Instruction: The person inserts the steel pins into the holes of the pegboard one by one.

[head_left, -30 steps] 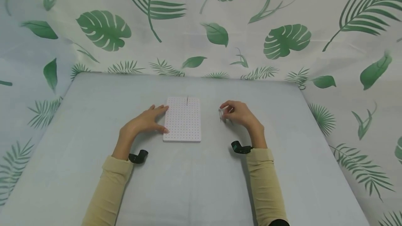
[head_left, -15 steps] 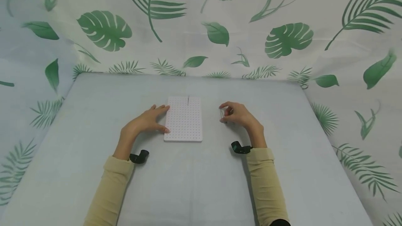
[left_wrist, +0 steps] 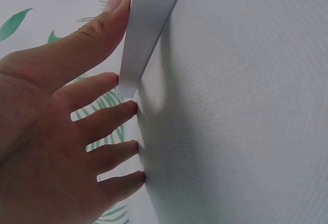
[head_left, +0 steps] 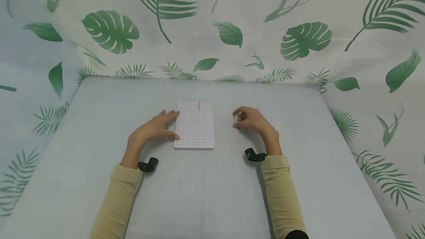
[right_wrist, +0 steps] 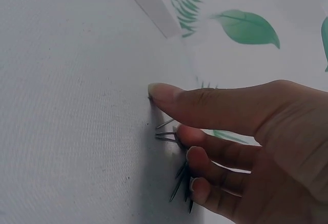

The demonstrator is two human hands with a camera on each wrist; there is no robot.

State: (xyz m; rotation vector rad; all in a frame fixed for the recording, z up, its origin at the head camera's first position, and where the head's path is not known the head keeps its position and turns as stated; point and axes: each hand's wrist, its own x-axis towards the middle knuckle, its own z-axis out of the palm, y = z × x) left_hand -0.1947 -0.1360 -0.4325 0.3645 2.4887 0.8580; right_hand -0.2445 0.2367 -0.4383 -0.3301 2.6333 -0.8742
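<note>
A white pegboard [head_left: 194, 128] with rows of small holes lies flat at mid-table. One thin metal pin [head_left: 199, 106] stands upright near its far edge. My left hand [head_left: 153, 128] rests at the board's left side, fingers spread and fairly straight; in the left wrist view the thumb lies along the board's edge [left_wrist: 146, 29] and the other fingertips reach down to the tabletop. Right of the board, my right hand [head_left: 252, 120] is low over the table with curled fingers. Several thin metal pins [right_wrist: 166, 136] stick out from among those fingers; their other ends are hidden.
The table [head_left: 186, 202] has a pale cloth cover. Behind it hangs a white curtain [head_left: 199, 43] printed with green leaves. Black wrist cameras [head_left: 148, 165] are strapped to both wrists, just above the tabletop.
The right thumb and forefinger have spread slightly apart, and pins that poked out below the hand now show between them. The left hand and the board keep their places.
</note>
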